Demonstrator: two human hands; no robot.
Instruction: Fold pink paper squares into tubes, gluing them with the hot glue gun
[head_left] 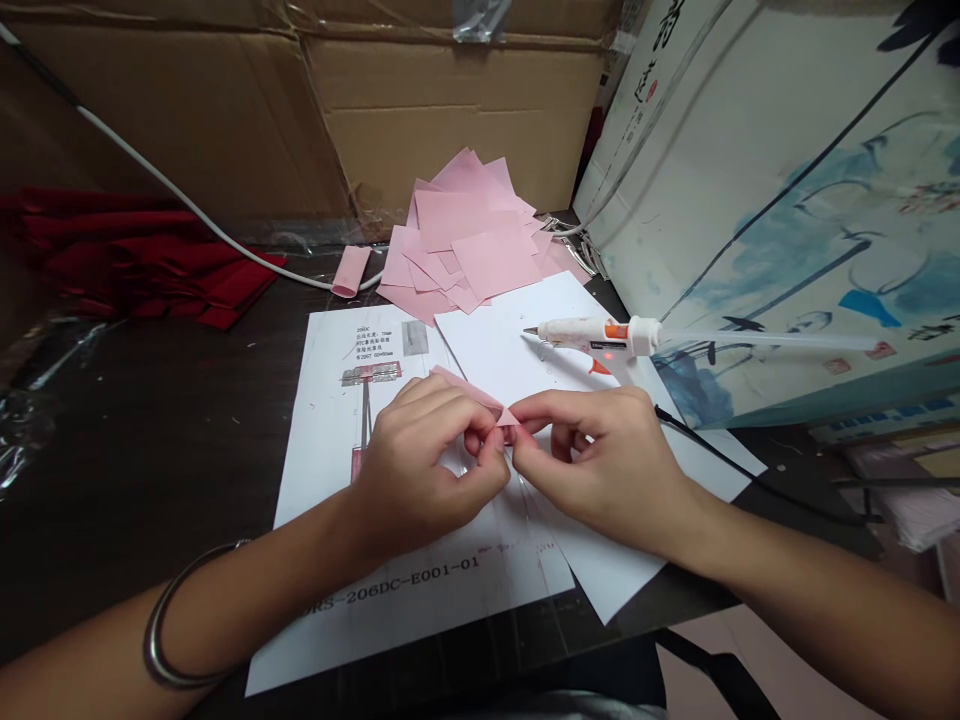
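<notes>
Both hands meet over the white sheets, pinching one small folded piece of pink paper [471, 390]. My left hand [427, 465] is closed on its left side, with thumb and forefinger near the folded corner. From the right, my right hand [600, 460] pinches the same corner between thumb and forefinger. Part of the paper is hidden behind the left fingers. Just beyond the hands, a white and orange hot glue gun [592, 335] lies on the paper, a clear glue stick [765, 341] poking out of its back.
A pile of pink paper squares [480, 230] lies at the back, with a rolled pink tube [350, 271] beside it. Dark red pieces [150, 255] are heaped at left. Cardboard [450, 120] stands behind; a painted box [787, 230] stands at right. A black cable [712, 458] crosses the right side.
</notes>
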